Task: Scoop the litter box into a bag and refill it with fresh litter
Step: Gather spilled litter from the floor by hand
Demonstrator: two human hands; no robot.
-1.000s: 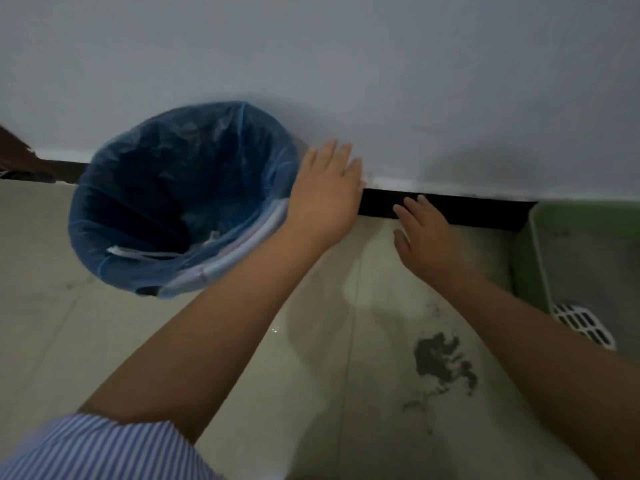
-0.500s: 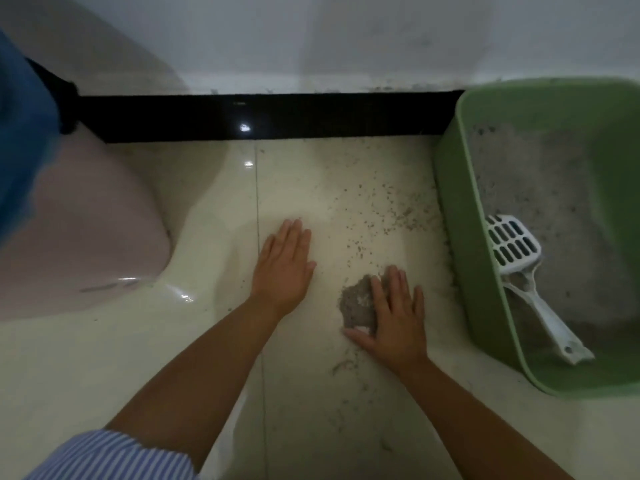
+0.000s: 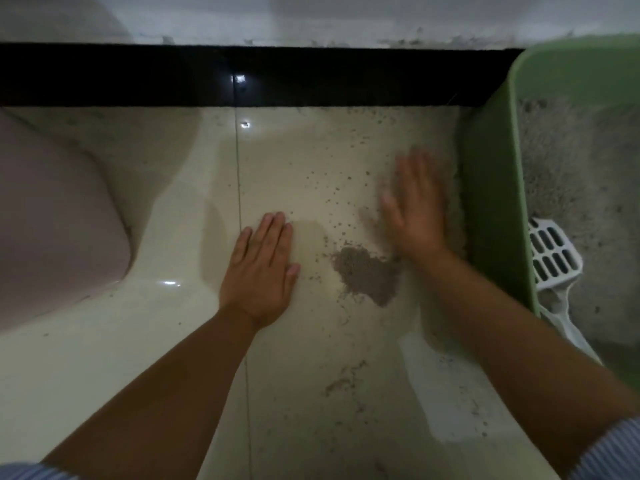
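A green litter box (image 3: 491, 188) stands at the right with grey litter (image 3: 568, 168) inside. A white slotted scoop (image 3: 554, 258) leans in it, handle towards me. On the floor tiles lies a small grey pile of spilled litter (image 3: 367, 273), with loose grains scattered above it. My left hand (image 3: 259, 271) lies flat on the tile, left of the pile, fingers together. My right hand (image 3: 415, 209), blurred, is flat and spread on the floor between the pile and the box wall. Neither hand holds anything.
A pale pink bin body (image 3: 52, 216) fills the left side. A black skirting strip (image 3: 242, 76) runs along the white wall at the top. More stray litter (image 3: 343, 379) streaks the tile nearer to me.
The view dropped from the blue-bagged bin to the floor. My right hand moved from the pile up and right towards the box wall. My left hand stayed flat on the tile.
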